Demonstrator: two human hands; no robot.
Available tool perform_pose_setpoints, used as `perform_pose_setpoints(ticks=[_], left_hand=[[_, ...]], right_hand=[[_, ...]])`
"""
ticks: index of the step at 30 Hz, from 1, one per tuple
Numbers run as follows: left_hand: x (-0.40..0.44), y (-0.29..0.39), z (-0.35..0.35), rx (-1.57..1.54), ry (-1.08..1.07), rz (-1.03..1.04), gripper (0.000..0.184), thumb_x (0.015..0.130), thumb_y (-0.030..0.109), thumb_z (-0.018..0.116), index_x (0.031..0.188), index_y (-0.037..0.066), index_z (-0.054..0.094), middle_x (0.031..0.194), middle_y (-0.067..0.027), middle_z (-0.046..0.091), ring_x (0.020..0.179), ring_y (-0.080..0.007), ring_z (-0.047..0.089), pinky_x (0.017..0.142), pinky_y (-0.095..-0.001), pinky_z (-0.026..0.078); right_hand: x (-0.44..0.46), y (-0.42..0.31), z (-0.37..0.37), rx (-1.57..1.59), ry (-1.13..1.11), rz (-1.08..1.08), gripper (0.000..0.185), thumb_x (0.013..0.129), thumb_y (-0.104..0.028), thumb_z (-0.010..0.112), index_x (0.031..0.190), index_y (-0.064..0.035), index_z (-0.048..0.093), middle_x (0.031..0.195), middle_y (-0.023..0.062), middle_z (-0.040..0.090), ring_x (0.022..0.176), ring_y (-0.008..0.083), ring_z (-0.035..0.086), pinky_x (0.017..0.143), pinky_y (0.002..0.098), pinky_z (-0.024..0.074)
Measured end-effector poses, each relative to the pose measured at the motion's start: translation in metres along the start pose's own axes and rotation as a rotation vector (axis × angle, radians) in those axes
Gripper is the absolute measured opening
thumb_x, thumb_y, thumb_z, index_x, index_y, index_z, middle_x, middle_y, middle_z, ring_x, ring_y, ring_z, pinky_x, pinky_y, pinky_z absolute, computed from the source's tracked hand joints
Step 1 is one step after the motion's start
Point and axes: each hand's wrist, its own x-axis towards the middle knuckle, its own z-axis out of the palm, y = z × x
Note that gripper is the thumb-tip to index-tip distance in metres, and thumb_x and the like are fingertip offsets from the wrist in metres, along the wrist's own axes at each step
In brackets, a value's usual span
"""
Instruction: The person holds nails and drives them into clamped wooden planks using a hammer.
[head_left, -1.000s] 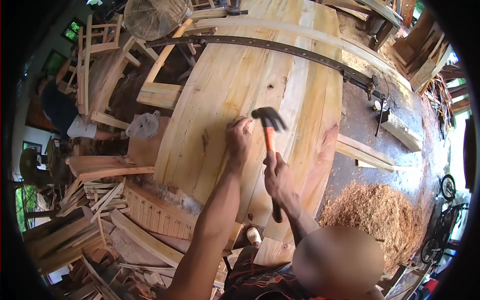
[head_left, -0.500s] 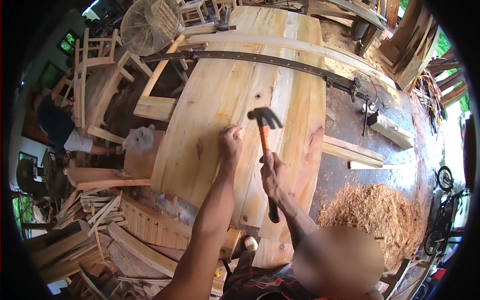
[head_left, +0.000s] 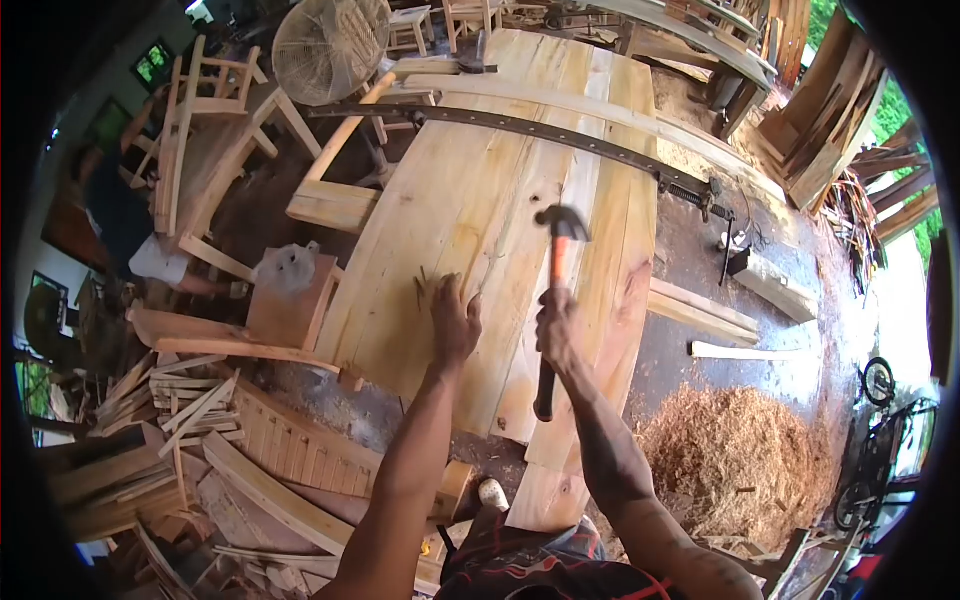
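Note:
A claw hammer (head_left: pixel 558 262) with an orange and black handle is upheld by my right hand (head_left: pixel 556 328), its dark head pointing away from me above the boards. My left hand (head_left: pixel 456 322) rests on the wide panel of joined planks (head_left: pixel 400 240), fingers apart, with nothing visible between them. Just left of its fingertips lie a few thin dark pieces (head_left: pixel 420 287), too small to make out clearly. A long metal bar clamp (head_left: pixel 530 128) crosses the far part of the panel, and a pale wooden strip (head_left: pixel 560 97) runs beyond it.
Another person (head_left: pixel 115 210) works at the left near wooden chair frames (head_left: pixel 215 100). A round fan (head_left: pixel 330 50) stands at the upper left. Wood offcuts (head_left: pixel 195 400) lie at the lower left, a heap of shavings (head_left: pixel 740 460) at the lower right. A second hammer (head_left: pixel 480 62) lies at the far end.
My left hand has moved back toward me, its closed fingers opening and the thin dark pieces now beside them. The hammer has shifted right relative to that hand. The camera view has shifted.

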Motion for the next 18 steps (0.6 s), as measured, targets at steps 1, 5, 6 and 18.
perform_pose_setpoints(ticks=[1,5,6,18], left_hand=[[-0.001,0.0,0.001,0.025,0.0,-0.009,0.058,0.087,0.017,0.067,0.136,-0.003,0.041,0.134,-0.0273,0.047,0.126,-0.0447,0.043,0.105,-0.0538,0.034],[-0.002,0.013,-0.001,0.137,-0.043,0.011,0.061,0.087,0.019,0.068,0.137,-0.002,0.04,0.135,-0.0275,0.046,0.126,-0.0443,0.043,0.105,-0.0535,0.035],[0.001,0.017,-0.003,0.138,-0.045,-0.007,0.062,0.086,0.018,0.068,0.138,-0.001,0.04,0.136,-0.027,0.046,0.125,-0.044,0.043,0.104,-0.0536,0.035],[0.0,-0.002,0.003,-0.073,-0.024,-0.114,0.062,0.079,0.007,0.071,0.135,0.001,0.043,0.133,-0.0233,0.05,0.122,-0.0435,0.046,0.103,-0.0515,0.037]], right_hand=[[-0.014,-0.018,-0.01,0.223,-0.047,0.018,0.054,0.102,-0.056,0.036,0.086,-0.0069,0.053,0.054,-0.0019,0.041,0.041,0.0072,0.037,0.036,0.0276,0.0306],[-0.068,-0.083,-0.02,0.311,0.106,-0.45,0.061,0.098,-0.065,0.033,0.082,-0.0074,0.048,0.049,-0.0015,0.04,0.039,0.0078,0.039,0.036,0.025,0.03],[-0.072,-0.077,-0.021,0.291,0.138,-0.551,0.065,0.096,-0.068,0.033,0.081,-0.0072,0.047,0.048,-0.0012,0.04,0.039,0.0085,0.039,0.036,0.0246,0.0305],[-0.07,-0.054,0.012,0.549,0.066,-0.128,0.057,0.098,-0.062,0.039,0.077,-0.0093,0.049,0.05,-0.0014,0.038,0.038,0.0095,0.036,0.035,0.0273,0.0316]])
